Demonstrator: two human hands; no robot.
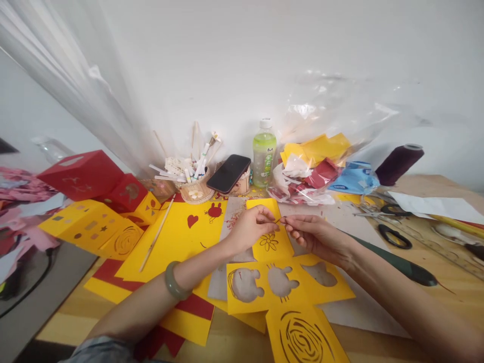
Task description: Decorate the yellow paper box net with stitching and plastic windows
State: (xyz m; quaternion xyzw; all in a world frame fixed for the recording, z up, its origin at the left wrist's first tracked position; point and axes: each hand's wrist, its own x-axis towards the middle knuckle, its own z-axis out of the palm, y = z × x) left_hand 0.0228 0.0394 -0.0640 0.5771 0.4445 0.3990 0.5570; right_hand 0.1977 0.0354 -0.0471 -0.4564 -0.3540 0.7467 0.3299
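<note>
Yellow cross-shaped card with cut-outs [306, 293]: lies flat, its flower-cut upper panel directly beneath the fingertips. Left hand [260, 224] and right hand [308, 232]: thumb and forefinger pressed together on each, tips nearly meeting — any sliver pinched there is too small to tell. Pale grey sheet [363, 315]: bare along the card's right edge — dark green tapered handle [404, 266] crosses under the right forearm.
</note>
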